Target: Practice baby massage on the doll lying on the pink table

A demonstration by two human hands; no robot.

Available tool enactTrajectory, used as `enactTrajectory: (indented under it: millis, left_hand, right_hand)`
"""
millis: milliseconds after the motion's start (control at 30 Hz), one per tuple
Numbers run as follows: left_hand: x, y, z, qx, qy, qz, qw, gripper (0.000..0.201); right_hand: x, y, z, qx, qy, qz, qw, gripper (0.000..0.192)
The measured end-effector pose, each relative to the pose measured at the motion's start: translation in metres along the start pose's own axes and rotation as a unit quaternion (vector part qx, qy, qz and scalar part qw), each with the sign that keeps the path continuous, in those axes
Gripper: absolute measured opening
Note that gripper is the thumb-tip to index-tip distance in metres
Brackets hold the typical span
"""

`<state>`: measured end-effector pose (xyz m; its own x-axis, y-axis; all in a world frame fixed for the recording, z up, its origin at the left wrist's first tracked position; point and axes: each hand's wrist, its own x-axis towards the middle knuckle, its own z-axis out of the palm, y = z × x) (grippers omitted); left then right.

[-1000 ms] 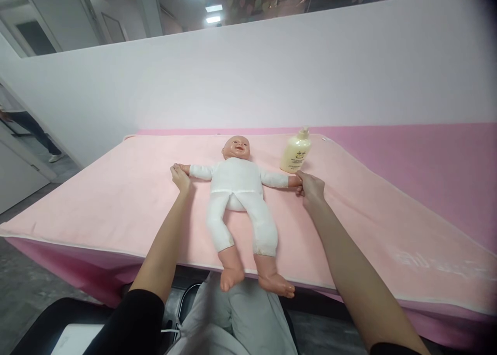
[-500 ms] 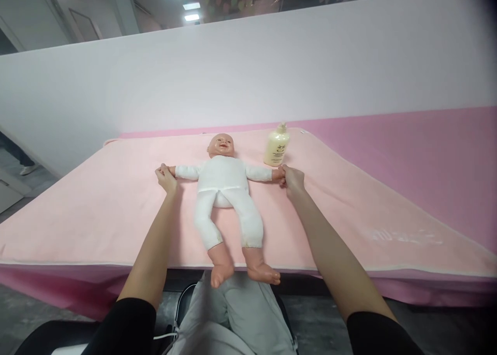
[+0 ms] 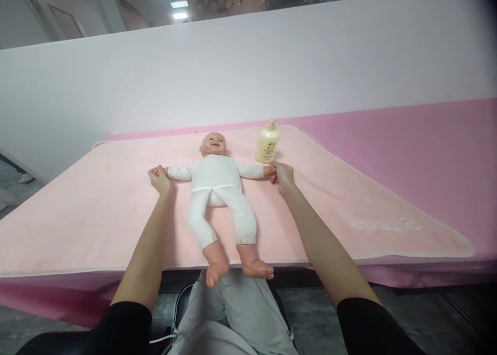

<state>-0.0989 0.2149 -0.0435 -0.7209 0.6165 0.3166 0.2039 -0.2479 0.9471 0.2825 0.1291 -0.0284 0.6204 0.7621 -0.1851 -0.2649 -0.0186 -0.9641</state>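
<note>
A baby doll [image 3: 217,189] in a white suit lies on its back on a pale pink towel [image 3: 97,210], arms spread out to both sides, bare feet hanging past the near edge. My left hand [image 3: 160,179] grips the doll's hand on the left side. My right hand [image 3: 282,176] grips the doll's other hand on the right side. A cream pump bottle [image 3: 267,144] stands upright just behind my right hand, beside the doll's head.
The towel covers a table with a darker pink cover [image 3: 427,153] that runs off to the right. A white wall [image 3: 248,75] rises directly behind the table. My lap in grey trousers [image 3: 233,313] sits below the near edge.
The view has swung to the right, so the doll and bottle sit further left in the picture. Both hands keep their hold on the doll's outstretched hands.
</note>
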Motion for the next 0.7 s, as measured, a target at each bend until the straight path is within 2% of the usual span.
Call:
enactTrajectory:
  millis: [267,467,700]
  left_hand:
    - [0.0004,-0.0020,0.0000,0.013,-0.006,-0.011,1.000,0.018]
    - [0.0003,-0.0018,-0.0005,0.037,-0.011,-0.005,0.999,0.026]
    - [0.0009,-0.0039,0.0006,-0.016,-0.019,-0.010,1.000,0.034]
  right_hand:
    - [0.0040,0.0043,-0.0005,-0.043,0.005,-0.008,0.999,0.022]
    - [-0.0025,0.0013,0.0009,-0.023,0.002,-0.024,0.999,0.025]
    - [-0.0049,-0.0012,0.0009,-0.051,-0.014,-0.023,0.998,0.018]
